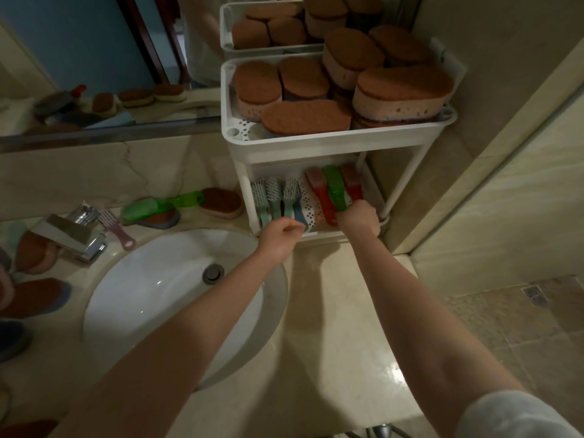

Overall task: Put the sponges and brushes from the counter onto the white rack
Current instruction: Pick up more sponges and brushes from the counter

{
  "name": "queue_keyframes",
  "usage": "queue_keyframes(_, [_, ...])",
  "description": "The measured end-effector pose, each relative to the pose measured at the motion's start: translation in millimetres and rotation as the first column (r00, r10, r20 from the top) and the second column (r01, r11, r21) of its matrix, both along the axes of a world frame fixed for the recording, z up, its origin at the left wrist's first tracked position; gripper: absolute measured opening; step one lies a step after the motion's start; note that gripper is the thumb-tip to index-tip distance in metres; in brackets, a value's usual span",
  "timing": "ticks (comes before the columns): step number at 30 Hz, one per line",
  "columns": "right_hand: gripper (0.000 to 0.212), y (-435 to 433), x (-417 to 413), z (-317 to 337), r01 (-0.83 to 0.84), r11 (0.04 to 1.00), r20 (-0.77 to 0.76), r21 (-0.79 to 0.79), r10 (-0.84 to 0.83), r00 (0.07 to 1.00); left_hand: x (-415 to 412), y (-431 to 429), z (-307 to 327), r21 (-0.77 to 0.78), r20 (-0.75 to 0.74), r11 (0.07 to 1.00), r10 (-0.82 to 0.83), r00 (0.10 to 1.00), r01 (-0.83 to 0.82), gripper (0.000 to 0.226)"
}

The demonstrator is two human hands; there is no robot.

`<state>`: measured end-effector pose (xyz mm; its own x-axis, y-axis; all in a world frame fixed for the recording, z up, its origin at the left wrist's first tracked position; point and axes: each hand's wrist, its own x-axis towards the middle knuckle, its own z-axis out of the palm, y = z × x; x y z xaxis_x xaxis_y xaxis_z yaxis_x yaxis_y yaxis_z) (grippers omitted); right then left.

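The white rack (328, 146) stands on the counter's right end. Its upper shelf is piled with several brown-topped sponges (403, 90). On the lower shelf lie small teal brushes at left and red and green brushes at right. My left hand (281, 233) is closed around the handle of a blue brush (299, 213) at the shelf's front. My right hand (360, 218) grips the handle of the green brush (335, 188). Behind the sink lie a green brush (158, 205), a pink comb brush (115, 227) and a sponge (221, 202).
A round white sink (142, 298) fills the counter's middle, with a chrome tap (74, 230) at its left. More sponges (34, 251) lie at the far left. A mirror (94, 58) runs along the back wall. Tiled floor (521, 327) lies to the right.
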<state>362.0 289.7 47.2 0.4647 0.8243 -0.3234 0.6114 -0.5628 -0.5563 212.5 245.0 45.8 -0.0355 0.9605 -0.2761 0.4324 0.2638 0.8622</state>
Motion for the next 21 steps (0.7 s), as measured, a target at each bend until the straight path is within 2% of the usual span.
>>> queue_keyframes(3, [0.019,1.5,-3.1,-0.7,-0.104,0.993,0.168,-0.053,0.112,0.98,-1.5,-0.7,-1.7,-0.008,0.036,1.0,0.018,0.999,-0.018,0.019])
queue_keyframes(7, [0.017,3.5,-4.2,-3.7,-0.18,0.979,0.299,-0.097,0.201,0.933,-4.1,-1.8,-2.9,-0.021,0.065,1.0,0.024,0.998,-0.023,0.017])
queue_keyframes(21, [0.018,3.3,-9.1,-6.6,-0.221,0.968,0.356,-0.117,0.248,0.901,-17.3,-9.7,-4.4,-0.031,0.082,0.996,0.083,0.993,-0.08,0.014])
